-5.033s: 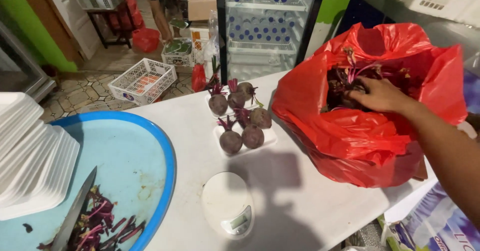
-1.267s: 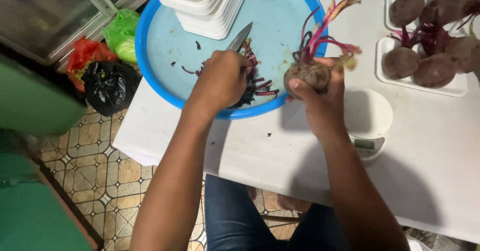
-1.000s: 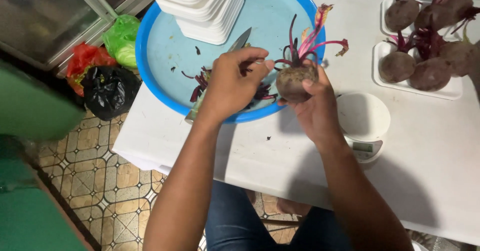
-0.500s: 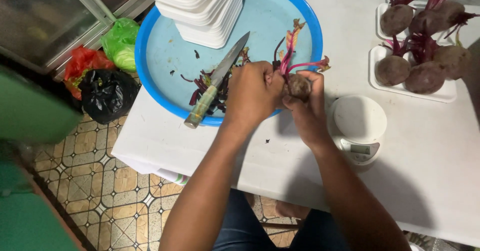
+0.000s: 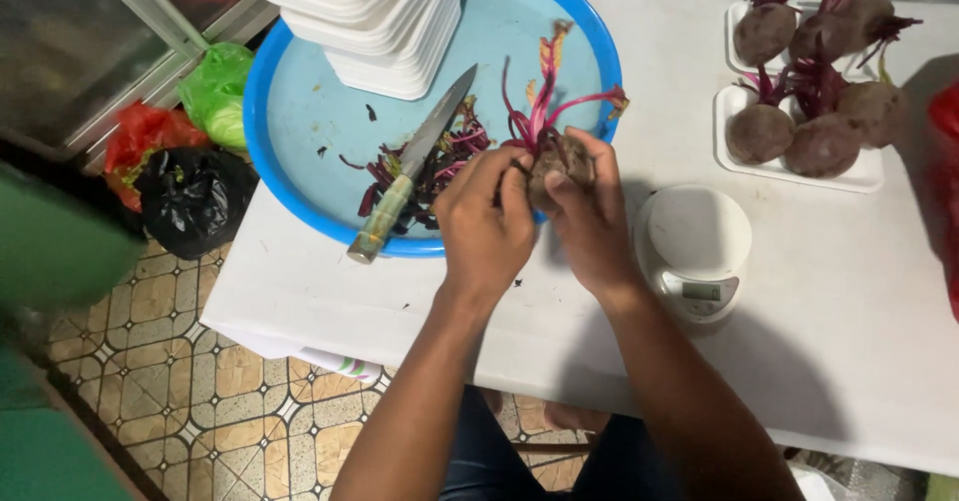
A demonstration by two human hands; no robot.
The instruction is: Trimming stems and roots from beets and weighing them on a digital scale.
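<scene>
Gripping one beetroot (image 5: 555,164), two hands (image 5: 489,223) (image 5: 591,223).

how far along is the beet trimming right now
Done: trimmed beets fill two white trays, and cut stems lie in the blue basin beside the knife. In hand: left hand and right hand grip one beet with stems still on. Left: that beet; empty trays are stacked.
</scene>
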